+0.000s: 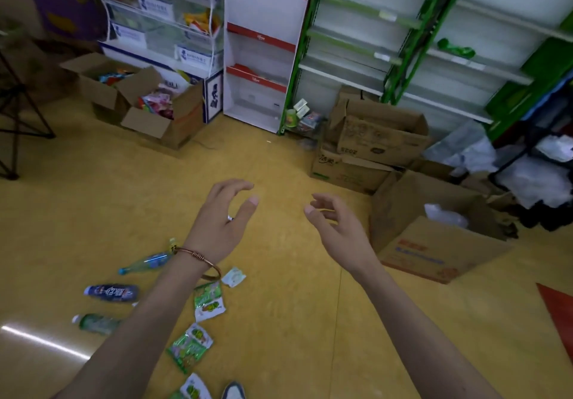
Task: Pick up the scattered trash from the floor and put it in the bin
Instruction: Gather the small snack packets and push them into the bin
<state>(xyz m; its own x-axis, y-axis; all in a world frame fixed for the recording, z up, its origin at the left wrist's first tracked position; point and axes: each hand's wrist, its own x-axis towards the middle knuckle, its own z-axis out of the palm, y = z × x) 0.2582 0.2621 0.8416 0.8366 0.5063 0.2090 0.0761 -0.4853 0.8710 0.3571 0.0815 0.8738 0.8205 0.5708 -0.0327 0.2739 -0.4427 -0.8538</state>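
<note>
— What do we have on our far left?

— A black metal stand point(18, 113) at the edge. Then two open snack boxes point(155, 110) sit on the yellow floor point(124, 197), against a wire rack point(161, 20) with blue labels.

— And where is the trash?

— Low on our left, all of it on the floor. Three plastic bottles lie on their sides: a clear bottle point(145, 262), a dark blue bottle point(111, 293) below it, and a pale green bottle point(96, 323) nearest us. Just right of them, green wrappers point(207, 301) run in a line down toward our shoe point(234, 391). A small white wrapper point(234, 277) lies beside the topmost one. A streak of light glares off the floor at the lower left.

— Our hands?

— The left hand point(220, 221), with a bracelet point(198, 257) at the wrist, hangs above the floor, fingers loosely curled, gripping nothing. The right hand point(338, 228) is level with it, apart from it, and just as relaxed and empty.

— What stands behind them?

— A white and red display stand point(260, 48), then green shelving point(387, 41), with stacked cardboard boxes point(378, 138) at its foot. Nearer us on the right, a large open cardboard box point(434, 249) stands on the floor with a crumpled white piece inside. We cannot tell whether it is the bin. Beyond it lie white plastic bags point(527, 175), and a red patch point(558, 315) marks the right edge.
</note>
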